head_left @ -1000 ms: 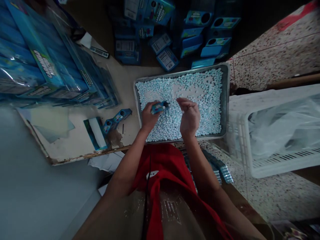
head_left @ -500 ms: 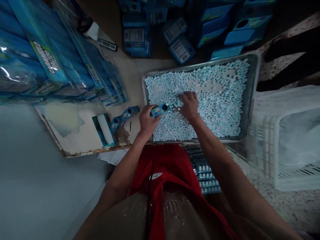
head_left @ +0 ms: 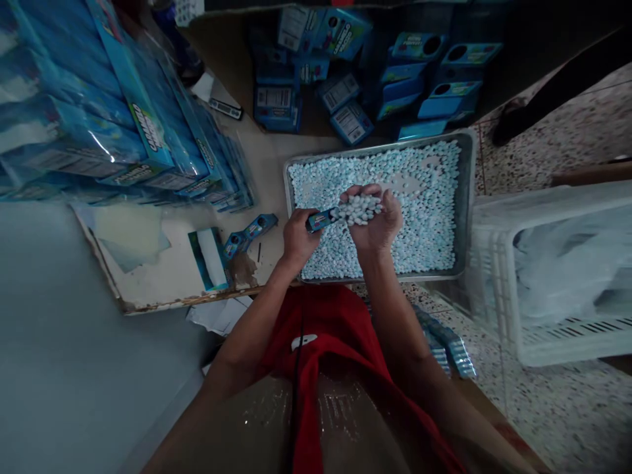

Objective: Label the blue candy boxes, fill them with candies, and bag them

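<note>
My left hand (head_left: 300, 236) is closed around a small blue candy box (head_left: 318, 221) over the left side of the metal tray (head_left: 467, 197). Palm up, my right hand (head_left: 378, 230) cups a heap of pale candies (head_left: 363, 209) right beside the box's end, with its fingers curled around them. Some candies lie at the box's end, against the heap. Under both hands, a layer of pale blue and white candies (head_left: 424, 243) covers most of the tray, with the bare bottom showing in patches near the far side.
Wrapped stacks of blue boxes (head_left: 148, 145) stand at left. Two small boxes (head_left: 249, 234) and an opened blue carton (head_left: 210, 258) lie left of the tray. Behind it, a cardboard box (head_left: 222, 59) holds several blue boxes. A white crate (head_left: 508, 296) is at right.
My right hand has turned from palm down in the candies to palm up, lifting a heap to the box. The box has shifted slightly right and its end has turned toward that hand.
</note>
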`<state>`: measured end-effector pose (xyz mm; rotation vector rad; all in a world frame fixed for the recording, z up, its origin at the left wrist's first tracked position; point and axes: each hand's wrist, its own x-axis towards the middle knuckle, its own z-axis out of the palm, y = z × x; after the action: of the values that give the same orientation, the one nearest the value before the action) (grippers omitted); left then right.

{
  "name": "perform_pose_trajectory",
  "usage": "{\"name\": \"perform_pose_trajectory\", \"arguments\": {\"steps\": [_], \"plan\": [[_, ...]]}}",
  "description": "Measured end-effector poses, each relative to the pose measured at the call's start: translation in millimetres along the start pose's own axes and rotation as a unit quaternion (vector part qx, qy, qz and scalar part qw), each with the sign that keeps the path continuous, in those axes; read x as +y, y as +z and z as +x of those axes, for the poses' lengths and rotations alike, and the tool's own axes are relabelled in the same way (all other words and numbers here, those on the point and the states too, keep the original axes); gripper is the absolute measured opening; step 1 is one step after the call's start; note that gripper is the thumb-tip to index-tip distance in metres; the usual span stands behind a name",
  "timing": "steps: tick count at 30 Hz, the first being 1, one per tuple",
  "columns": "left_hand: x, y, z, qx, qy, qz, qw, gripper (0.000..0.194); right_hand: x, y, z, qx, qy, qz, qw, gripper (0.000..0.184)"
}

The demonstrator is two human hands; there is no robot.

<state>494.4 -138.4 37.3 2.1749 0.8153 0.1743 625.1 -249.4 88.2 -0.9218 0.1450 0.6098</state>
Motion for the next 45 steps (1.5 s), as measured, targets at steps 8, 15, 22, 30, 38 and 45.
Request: {"name": "perform_pose_trajectory", "arguments": {"steps": [8,15,22,30,38,45], "plan": [[8,-0.1,-4,0.011,-0.005,-0.012,1.0,0.04,-4,13,-16,-0.027,-0.065,-0.025,0.997,0.038],[7,-2.4,-13,-0.002,0.031,-0.011,0.999,0.043,4,17,-32,-0.033,-0.094,-0.113,0.989,0.045],[-12,4.1,-10,0.043,-0.026,-0.024,0.998,0.044,26,-74,-14,0.075,-0.137,-0.345,0.926,0.032],[-44,-0.7,-11,0.03,-0.111,-0.192,0.975,0.044,66,-119,37,-0.168,-0.14,-0.748,0.626,0.076],[-38,1.6,-17,0.041,-0.099,-0.199,0.974,0.045,68,-89,90,-0.043,0.007,-0.591,0.805,0.053],[-11,-11.2,-13,0.024,-0.017,-0.066,0.997,0.044,11,-45,32,-0.029,0.142,-0.08,0.986,0.047]]}}
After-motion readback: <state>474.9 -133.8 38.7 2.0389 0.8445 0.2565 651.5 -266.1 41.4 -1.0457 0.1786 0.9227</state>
